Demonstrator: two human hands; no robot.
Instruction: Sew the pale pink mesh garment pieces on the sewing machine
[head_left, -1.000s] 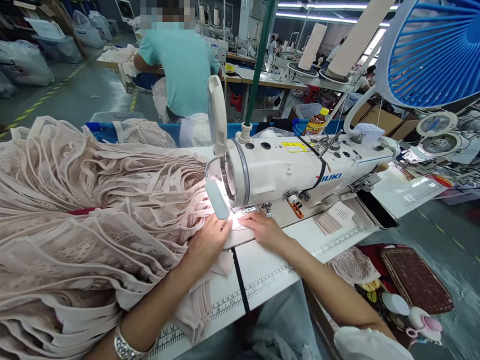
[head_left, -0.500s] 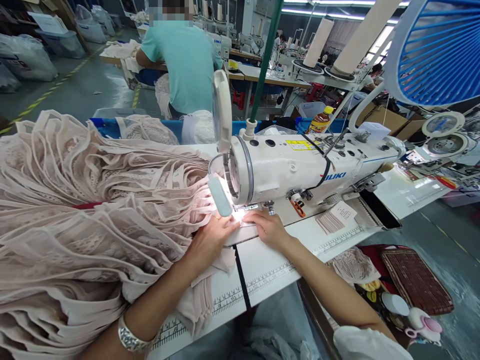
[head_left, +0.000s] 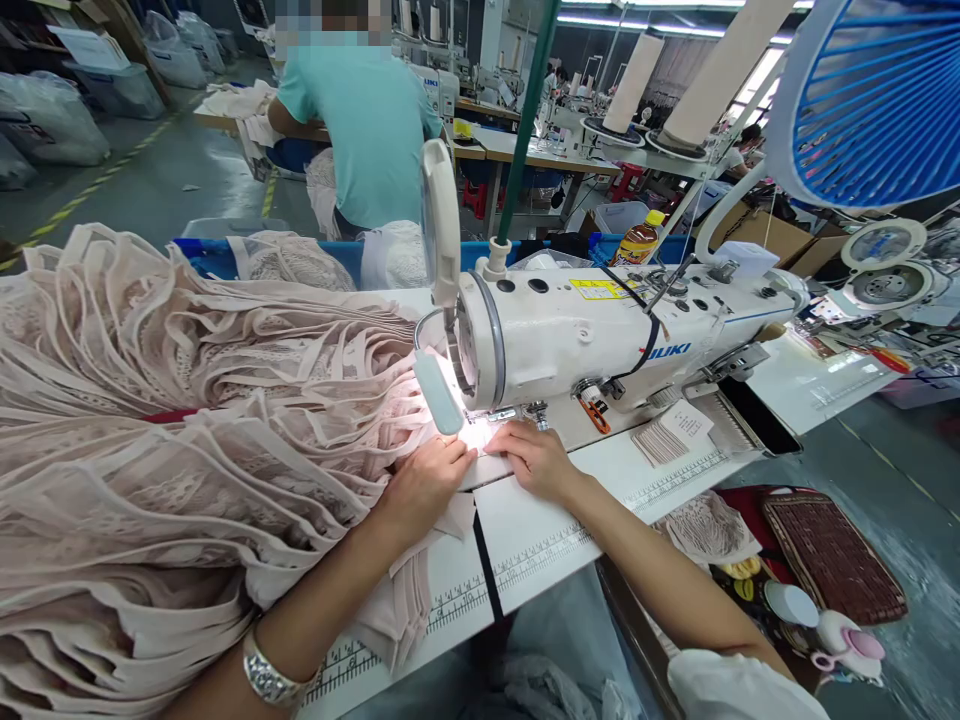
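Observation:
Bright lamp light falls on a pale pink piece of fabric [head_left: 474, 438] beneath the needle end of the white sewing machine [head_left: 566, 335]. At its left edge my left hand [head_left: 429, 482] is closed, thumb and fingers pinching the fabric. My right hand [head_left: 536, 460] has its fingers drawn together and pressed onto the right side of the same fabric, just in front of the presser foot area. The needle is hidden in the glare and behind the lamp [head_left: 439, 392]. Beside my left arm a large heap of pale pink lace garments [head_left: 187, 430] covers the table.
A ruler strip [head_left: 547, 545] runs along the table's front edge. Fabric strips with a paper label [head_left: 686, 425] lie at right, near orange-handled snips [head_left: 596, 413]. A blue fan [head_left: 870, 110] hangs upper right. A person in a teal shirt [head_left: 364, 130] sits ahead, back turned.
My left hand's fingers have curled in and its knuckles have risen, close to the same spot. My right hand has hardly moved. The camera view has shifted slightly.

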